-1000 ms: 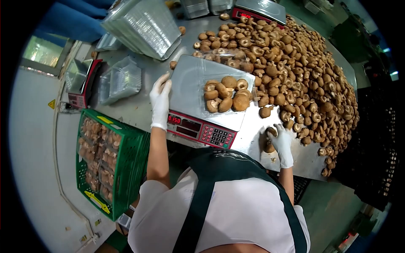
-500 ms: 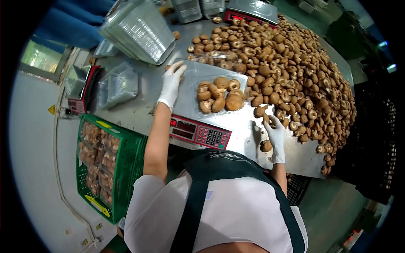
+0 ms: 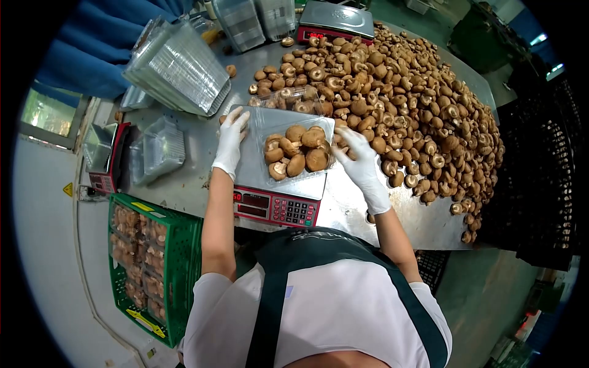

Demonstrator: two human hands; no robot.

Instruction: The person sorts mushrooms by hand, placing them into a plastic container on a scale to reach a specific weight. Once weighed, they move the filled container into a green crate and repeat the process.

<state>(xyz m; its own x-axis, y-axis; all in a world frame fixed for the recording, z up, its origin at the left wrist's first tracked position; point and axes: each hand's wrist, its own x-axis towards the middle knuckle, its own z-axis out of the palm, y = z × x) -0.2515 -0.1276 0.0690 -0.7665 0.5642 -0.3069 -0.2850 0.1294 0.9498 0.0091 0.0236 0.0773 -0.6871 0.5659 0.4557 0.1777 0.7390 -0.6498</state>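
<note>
A clear plastic tray (image 3: 282,180) with several shiitake mushrooms (image 3: 296,164) sits on the metal plate of a red scale (image 3: 276,207). My gloved left hand (image 3: 229,144) is at the plate's left edge. Its fingers curl around a shiitake mushroom (image 3: 223,119), mostly covered by the glove. At the tray's right side, my gloved right hand (image 3: 363,168) reaches in with fingers bent around another shiitake mushroom (image 3: 339,142), partly hidden. Behind the tray, its clear lid area touches the large mushroom pile (image 3: 417,104).
Stacked clear trays (image 3: 184,64) stand at the back left, with loose trays (image 3: 158,150) nearer. A second scale (image 3: 337,24) is at the back, a third (image 3: 110,159) at far left. A green crate (image 3: 190,245) of packed mushrooms stands below the table's left side.
My right hand has moved left and away from me, from the table beside the pile to the tray's right edge, carrying a mushroom. My left hand stays by the plate's left edge.
</note>
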